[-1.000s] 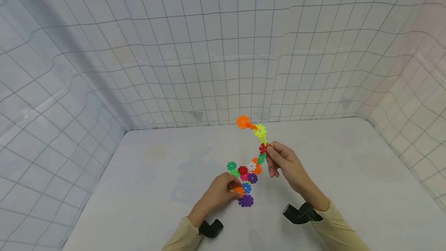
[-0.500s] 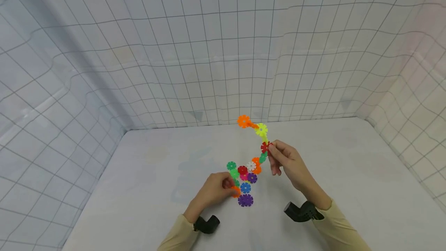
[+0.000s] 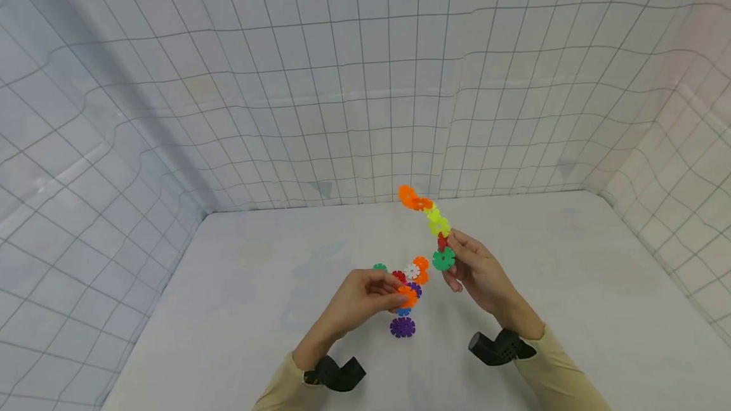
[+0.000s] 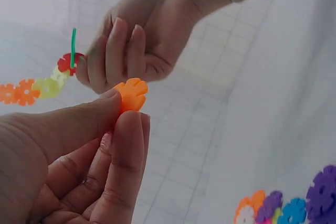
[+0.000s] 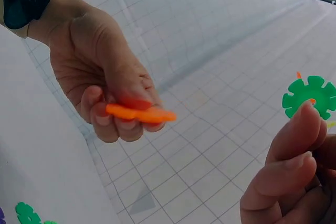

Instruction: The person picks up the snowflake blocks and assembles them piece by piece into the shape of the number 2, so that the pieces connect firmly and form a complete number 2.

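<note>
Between thumb and fingers my left hand (image 3: pixel 362 300) pinches an orange snowflake disc (image 3: pixel 408 297), a flat plastic piece with notches round its rim. It appears edge-on in the right wrist view. My right hand (image 3: pixel 482 271) pinches a chain of interlocked discs at the red disc (image 3: pixel 442 243). Below the red one a green disc (image 3: pixel 443 259) forms the chain's near end; in the right wrist view, the green disc (image 5: pixel 311 90) stands close by my fingertips. Yellow discs (image 3: pixel 439 226) and orange discs (image 3: pixel 407 196) make up the far end. The orange single disc is apart from the chain.
Under and beside my left hand, several loose discs lie on the white table (image 3: pixel 274 309), among them a white disc (image 3: pixel 412 271) and purple discs (image 3: pixel 403 326). Walls covered with white grid-lined sheeting (image 3: pixel 388 113) enclose the back and both sides.
My left hand has lifted the orange disc off the pile and brought it up and rightward. The chain has shifted slightly right and turned, so its green disc now faces the head camera.
</note>
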Available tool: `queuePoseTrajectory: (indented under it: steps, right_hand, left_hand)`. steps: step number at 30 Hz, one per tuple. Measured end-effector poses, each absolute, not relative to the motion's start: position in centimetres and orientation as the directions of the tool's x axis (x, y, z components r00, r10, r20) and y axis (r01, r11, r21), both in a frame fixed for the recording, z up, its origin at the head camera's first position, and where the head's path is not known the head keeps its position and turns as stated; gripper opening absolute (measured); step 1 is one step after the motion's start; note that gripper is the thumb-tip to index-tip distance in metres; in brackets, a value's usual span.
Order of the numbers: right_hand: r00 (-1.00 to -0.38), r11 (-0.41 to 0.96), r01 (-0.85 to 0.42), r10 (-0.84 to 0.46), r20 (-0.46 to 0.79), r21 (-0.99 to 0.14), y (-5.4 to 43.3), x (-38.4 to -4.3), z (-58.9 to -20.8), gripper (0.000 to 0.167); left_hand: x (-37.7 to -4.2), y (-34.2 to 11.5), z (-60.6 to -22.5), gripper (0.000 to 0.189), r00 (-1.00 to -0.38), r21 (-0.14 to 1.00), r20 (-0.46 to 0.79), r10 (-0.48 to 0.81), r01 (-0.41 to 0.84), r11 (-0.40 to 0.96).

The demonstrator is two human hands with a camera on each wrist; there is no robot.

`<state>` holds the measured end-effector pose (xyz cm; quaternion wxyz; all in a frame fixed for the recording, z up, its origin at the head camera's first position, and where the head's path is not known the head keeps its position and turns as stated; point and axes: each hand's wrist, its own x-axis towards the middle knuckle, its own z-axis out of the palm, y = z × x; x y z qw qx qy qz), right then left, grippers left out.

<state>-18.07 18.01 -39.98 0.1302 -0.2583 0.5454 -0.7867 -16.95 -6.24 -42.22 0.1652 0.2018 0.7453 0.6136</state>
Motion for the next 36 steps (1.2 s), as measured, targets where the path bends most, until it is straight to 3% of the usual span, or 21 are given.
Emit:
queuePoseTrajectory:
  steps: [5,10,27,36]
  right_hand:
    - [-0.790,-0.433,-0.068,-0.526,0.313,-0.899,18.0,-18.1,-40.0,0.028]
    - [-0.764,-0.464,-0.069,-0.544,0.346,-0.883,17.8,-18.2,-40.2,0.030]
    - [-0.815,-0.382,-0.049,-0.518,0.258,-0.923,17.5,-18.1,-40.3,0.027]
    - [-0.840,-0.250,-0.212,-0.448,0.307,-0.945,17.2,-18.0,-40.5,0.024]
  left_hand:
    - [-16.1,-5.3,-40.6,0.015,-0.838,0.998,-0.015,0.546,0.017,0.053]
    - [-15.8,-4.6,-39.7,0.016,-0.822,0.999,0.035,0.569,0.023,-0.029]
    - [-14.7,-3.7,-39.3,0.016,-0.860,0.990,0.142,0.491,0.118,-0.080]
    - [-14.8,-3.8,-39.7,0.017,-0.886,0.984,0.177,0.428,0.142,-0.111]
